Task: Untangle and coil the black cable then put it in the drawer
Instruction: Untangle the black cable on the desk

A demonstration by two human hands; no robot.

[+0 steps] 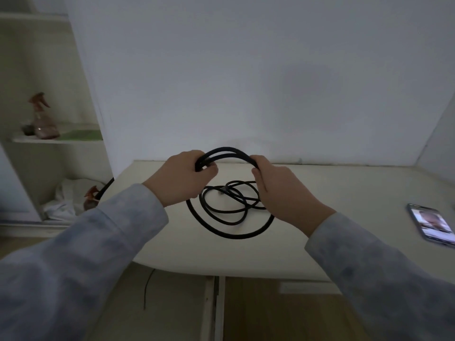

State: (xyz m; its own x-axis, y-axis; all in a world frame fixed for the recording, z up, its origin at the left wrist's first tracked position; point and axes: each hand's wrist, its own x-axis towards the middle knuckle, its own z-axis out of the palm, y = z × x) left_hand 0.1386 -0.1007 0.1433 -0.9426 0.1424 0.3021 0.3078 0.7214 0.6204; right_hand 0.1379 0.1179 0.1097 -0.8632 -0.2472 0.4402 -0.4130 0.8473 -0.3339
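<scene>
While you hold the gathered turns of the thin black round cable raised above the pale cream tabletop, note that both hands are closed on it: your left hand clamps several strands in a fist, and your right hand pinches the same arc between thumb and fingers. The held arc runs left to right between the two hands, bowing away from you toward the white wall. The uncoiled remainder lies directly below and slightly nearer you, a loose tangle on the tabletop ringed by one wide loop. A further length trails off the left table edge toward the shelf unit. The slack lies closer to the right hand, so that hand is judged better placed to feed the next turn. Open surface extends to the right as far as the dark smartphone with a lit screen, well apart from the cable. No open drawer is visible; cabinet fronts sit below the near table edge.
</scene>
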